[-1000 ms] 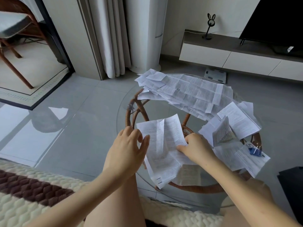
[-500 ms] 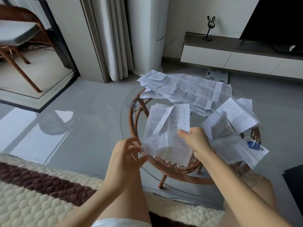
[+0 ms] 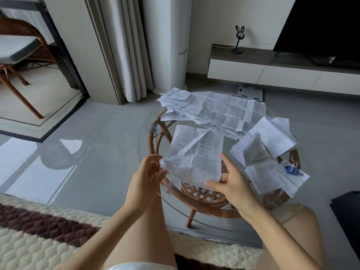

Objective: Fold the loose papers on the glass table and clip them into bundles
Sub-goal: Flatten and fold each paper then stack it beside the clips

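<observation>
While a pile (image 3: 214,110) of loose papers waits across the far side of the table (image 3: 145,137), we find 1 creased sheet (image 3: 196,156) raised just above the glass near its front edge, between 2 hands. The left hand (image 3: 148,176) pinches the sheet's lower left corner, thumb against curled fingers. The right hand (image 3: 231,184) is spread, with its thumb up beside the right edge and straight fingers under the lower right corner, so it props the paper and does not grip it.

We judge the sheet is held clear of the table so that it can be squared along its old creases before the fold. A slanting flap already lies turned over its upper part and wants flattening first. A corner pinch on 1 side and an open palm on the other would let the paper slide into line.

To the right, a few folded papers (image 3: 272,137) lie spread by the rim, with a blue clip (image 3: 291,169) resting on the nearest of them, close to the right hand. We cannot tell whether it bites them or merely lies on top. The wicker base (image 3: 204,206) shows through the glass. With the pile this large, we reckon the job is barely begun.
</observation>
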A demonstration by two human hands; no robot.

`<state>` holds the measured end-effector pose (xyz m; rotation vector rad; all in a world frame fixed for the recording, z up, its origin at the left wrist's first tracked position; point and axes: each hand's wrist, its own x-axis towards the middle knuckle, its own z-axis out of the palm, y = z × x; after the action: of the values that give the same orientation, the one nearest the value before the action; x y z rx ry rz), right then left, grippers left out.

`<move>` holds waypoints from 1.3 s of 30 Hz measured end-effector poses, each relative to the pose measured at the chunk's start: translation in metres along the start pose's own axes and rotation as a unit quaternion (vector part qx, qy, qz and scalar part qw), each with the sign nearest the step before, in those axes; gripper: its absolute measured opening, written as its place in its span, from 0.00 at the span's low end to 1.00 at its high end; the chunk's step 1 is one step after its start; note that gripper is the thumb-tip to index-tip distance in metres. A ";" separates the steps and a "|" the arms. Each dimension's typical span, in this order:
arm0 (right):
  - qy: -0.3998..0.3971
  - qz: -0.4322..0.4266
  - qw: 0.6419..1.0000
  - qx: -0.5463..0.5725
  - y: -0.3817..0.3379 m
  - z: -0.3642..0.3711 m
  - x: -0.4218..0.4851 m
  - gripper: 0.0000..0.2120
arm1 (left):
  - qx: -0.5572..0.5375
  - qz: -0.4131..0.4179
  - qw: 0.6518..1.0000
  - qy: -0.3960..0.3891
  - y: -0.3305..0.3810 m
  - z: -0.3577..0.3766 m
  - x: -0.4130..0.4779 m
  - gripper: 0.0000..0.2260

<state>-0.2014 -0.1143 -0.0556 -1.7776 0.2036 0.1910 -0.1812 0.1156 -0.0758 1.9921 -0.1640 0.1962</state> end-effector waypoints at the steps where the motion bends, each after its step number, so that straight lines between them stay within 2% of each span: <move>1: 0.024 -0.008 0.999 -0.035 0.003 0.002 0.002 0.47 | 0.005 0.002 1.000 -0.007 0.002 -0.001 0.001 0.14; 5: 0.055 -0.017 0.994 -0.092 0.008 0.007 0.005 0.41 | 0.061 -0.005 0.997 -0.040 0.005 -0.006 0.003 0.16; 10: 0.030 0.007 0.981 -0.193 0.006 0.007 0.002 0.36 | 0.201 -0.007 0.975 -0.092 0.001 -0.006 0.002 0.09; 13: -0.011 0.006 0.971 -0.238 0.000 0.006 0.004 0.33 | 0.244 -0.002 0.966 -0.088 0.007 -0.004 0.006 0.07; 16: -0.054 0.010 0.962 -0.269 -0.006 0.004 0.004 0.34 | 0.321 0.081 0.941 -0.069 0.002 0.000 0.022 0.15; 19: -0.074 0.025 0.951 -0.298 -0.010 -0.003 0.002 0.34 | 0.381 0.151 0.892 -0.189 -0.008 0.007 0.042 0.32; 21: -0.095 0.043 0.944 -0.313 -0.010 -0.010 0.002 0.33 | 0.407 0.161 0.861 -0.258 -0.012 0.012 0.051 0.41; 24: -0.112 0.053 0.937 -0.328 -0.010 -0.017 0.003 0.31 | 0.434 0.151 0.841 -0.284 -0.017 0.019 0.054 0.45; 26: -0.095 0.052 0.943 -0.314 -0.013 -0.020 0.008 0.29 | 0.440 0.151 0.841 -0.277 -0.021 0.022 0.047 0.43; 31: 0.051 0.041 0.969 -0.236 -0.025 -0.007 0.039 0.30 | 0.418 0.166 0.861 -0.238 -0.026 0.027 0.033 0.35; 33: 0.089 0.055 0.970 -0.218 -0.030 0.003 0.055 0.24 | 0.422 0.165 0.858 -0.243 -0.026 0.027 0.033 0.35; 35: 0.111 0.057 0.964 -0.236 -0.031 0.012 0.068 0.17 | 0.422 0.167 0.858 -0.240 -0.026 0.026 0.033 0.34; 39: 0.126 0.058 0.928 -0.346 -0.030 0.020 0.077 0.25 | 0.406 0.178 0.871 -0.209 -0.028 0.027 0.032 0.31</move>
<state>-0.1195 -0.0912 -0.0495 -2.4997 0.4720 0.1230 -0.1421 0.1020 -0.1048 2.8170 -0.8522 0.0598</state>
